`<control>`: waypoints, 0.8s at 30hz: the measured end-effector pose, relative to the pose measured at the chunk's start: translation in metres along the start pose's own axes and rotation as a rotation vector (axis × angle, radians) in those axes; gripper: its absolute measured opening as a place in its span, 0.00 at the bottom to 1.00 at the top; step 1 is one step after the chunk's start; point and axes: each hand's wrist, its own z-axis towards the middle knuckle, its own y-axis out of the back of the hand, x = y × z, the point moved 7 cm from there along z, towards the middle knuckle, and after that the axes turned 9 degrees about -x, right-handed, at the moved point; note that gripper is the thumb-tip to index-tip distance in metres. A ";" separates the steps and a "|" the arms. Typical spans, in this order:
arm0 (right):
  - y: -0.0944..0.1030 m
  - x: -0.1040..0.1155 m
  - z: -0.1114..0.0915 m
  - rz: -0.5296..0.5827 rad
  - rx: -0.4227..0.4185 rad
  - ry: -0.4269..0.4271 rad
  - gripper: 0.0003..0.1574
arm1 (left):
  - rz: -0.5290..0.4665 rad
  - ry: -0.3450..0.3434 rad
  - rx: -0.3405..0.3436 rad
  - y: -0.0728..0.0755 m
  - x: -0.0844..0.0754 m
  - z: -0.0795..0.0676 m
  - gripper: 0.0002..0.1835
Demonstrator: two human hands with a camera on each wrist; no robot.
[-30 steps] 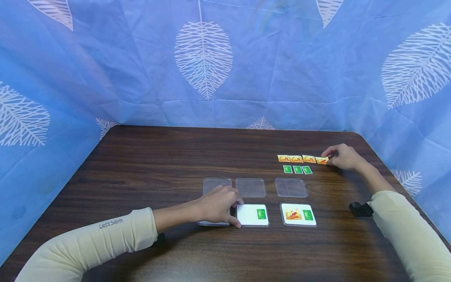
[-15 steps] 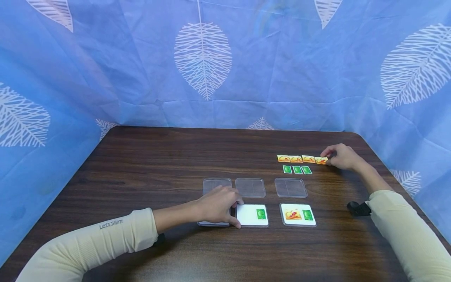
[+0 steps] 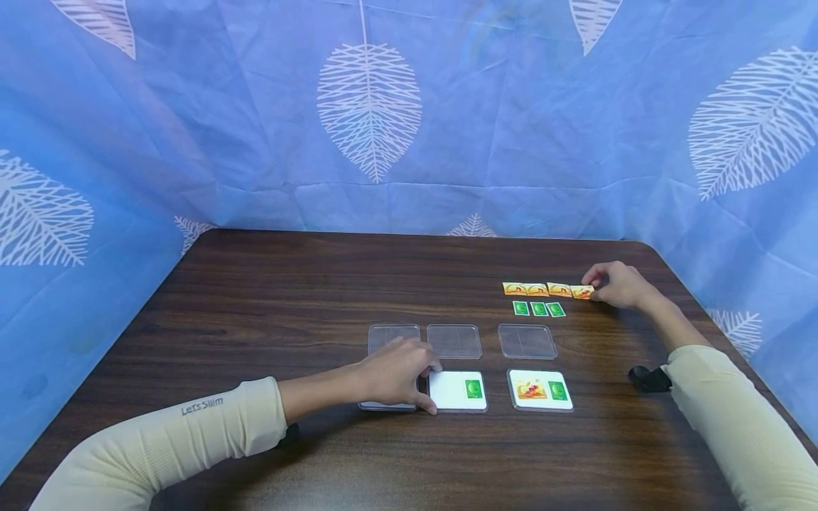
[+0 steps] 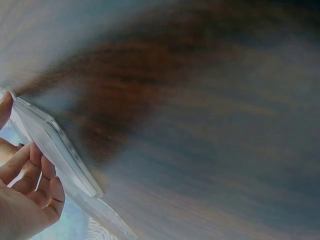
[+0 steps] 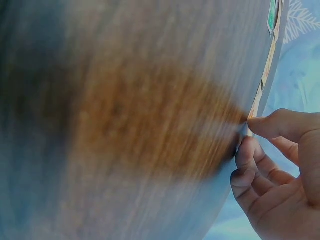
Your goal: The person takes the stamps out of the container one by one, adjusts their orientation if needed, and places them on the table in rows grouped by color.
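My left hand [image 3: 397,370] grips a shallow clear plastic case [image 3: 446,394] by its left end, thumb at the near corner and fingers at the far one. Inside lies a white backing with a small green picture card [image 3: 473,389] at its right. In the left wrist view, the thumb and fingers span the case [image 4: 65,150]. At the back right, my right hand [image 3: 621,285] pinches the end of the rightmost small orange picture card [image 3: 582,292] in a row. The right wrist view shows thumb and fingertips meeting at that card's edge [image 5: 254,107].
Left of the gripped case, another case [image 3: 388,407] is mostly hidden by my left hand. To the right, a case [image 3: 540,403] holds an orange and a green card. Clear lids [image 3: 454,342] lie behind them. Several orange cards [image 3: 514,289] and three green cards [image 3: 539,309] lie farther back.
Both hands stay in place, the left on the case and the right at the orange card. Only a slight shift of the head view shows.
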 end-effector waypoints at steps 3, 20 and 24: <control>0.000 0.000 -0.001 -0.005 -0.001 -0.008 0.12 | 0.004 0.013 0.008 0.000 0.000 0.000 0.26; 0.011 0.022 -0.008 0.047 -0.038 0.024 0.13 | -0.010 0.018 0.017 -0.001 0.002 0.001 0.27; 0.015 0.040 -0.016 0.094 -0.036 0.100 0.16 | -0.005 0.019 0.020 -0.002 0.002 0.002 0.27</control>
